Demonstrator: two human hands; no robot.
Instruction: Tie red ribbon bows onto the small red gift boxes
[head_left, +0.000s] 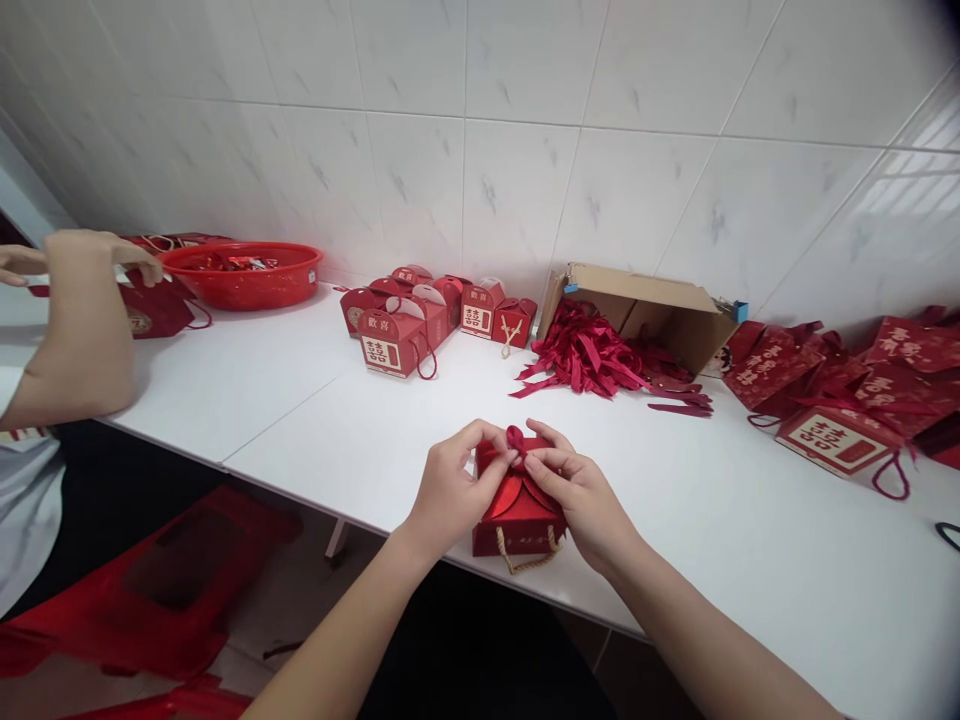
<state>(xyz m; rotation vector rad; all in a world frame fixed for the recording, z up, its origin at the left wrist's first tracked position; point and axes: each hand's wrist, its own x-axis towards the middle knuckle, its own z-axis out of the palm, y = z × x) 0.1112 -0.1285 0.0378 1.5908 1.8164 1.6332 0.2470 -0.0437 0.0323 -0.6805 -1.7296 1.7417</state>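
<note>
A red gift box point(517, 532) with a twisted gold rope handle stands near the table's front edge, between my hands. On its top, a dark red ribbon point(515, 437) is gathered into a loop or knot. My left hand point(461, 480) pinches the ribbon from the left with thumb and forefinger. From the right, my right hand point(574, 490) pinches it as well, its fingers curled over the box's top. The fingertips of both hands nearly meet at the knot, so part of the ribbon is hidden.
Several red boxes point(409, 320) stand by the wall. Loose ribbons point(589, 350) spill from a cardboard box point(645, 290) on its side. More finished-looking red boxes point(847, 440) sit at right. At left are a red basin point(255, 285) and a co-worker's arm point(82, 320) beside a red bag.
</note>
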